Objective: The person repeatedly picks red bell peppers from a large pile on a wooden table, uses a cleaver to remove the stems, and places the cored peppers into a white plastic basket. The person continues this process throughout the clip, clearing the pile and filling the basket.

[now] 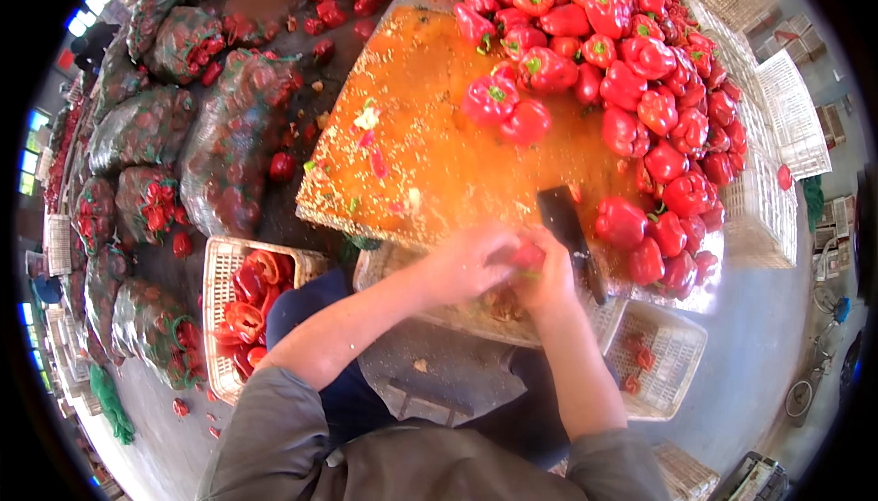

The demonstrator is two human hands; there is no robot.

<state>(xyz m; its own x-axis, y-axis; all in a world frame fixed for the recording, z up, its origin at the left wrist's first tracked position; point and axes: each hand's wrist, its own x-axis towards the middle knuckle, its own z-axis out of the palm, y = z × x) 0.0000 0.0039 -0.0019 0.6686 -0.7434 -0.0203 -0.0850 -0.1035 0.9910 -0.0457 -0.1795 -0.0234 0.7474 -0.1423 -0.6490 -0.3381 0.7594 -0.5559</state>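
Observation:
A red bell pepper [527, 258], partly covered by fingers and blurred, is held in my right hand [554, 269] just above the near edge of the wooden work board [439, 171]. My left hand [466, 257] meets it from the left, fingers curled at the pepper; motion blur hides whether they grip it. Beside my right hand lies a broad, dark-bladed knife [566, 216], its handle reaching past the board's edge. Under my hands is a crate [384, 264] with pale scraps inside. Seeds and pepper bits are scattered over the board.
Whole red bell peppers [645, 89] are heaped at the board's far and right sides. A crate [212, 295] of cut peppers stands by my left leg, another crate [675, 364] at right. Filled mesh sacks [226, 137] lie on the left; white crates [758, 206] stand beyond the heap.

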